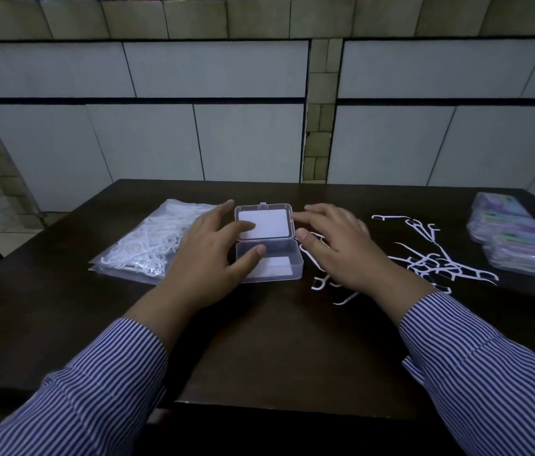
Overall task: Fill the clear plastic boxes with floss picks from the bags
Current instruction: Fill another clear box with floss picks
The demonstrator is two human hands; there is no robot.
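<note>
The open clear box (267, 246) is sitting mid-counter (276, 340). Left hand (208, 258) is resting relaxed fingers (246, 227) on it from 9 o'clock; right hand (341, 250), fingers spread, is lying at 3 o'clock over loose floss picks (430, 261).

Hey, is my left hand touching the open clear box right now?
Touching. The head view shows the left hand with fingers over the clear box's open lid and its thumb lying across the near tray's rim.
</note>
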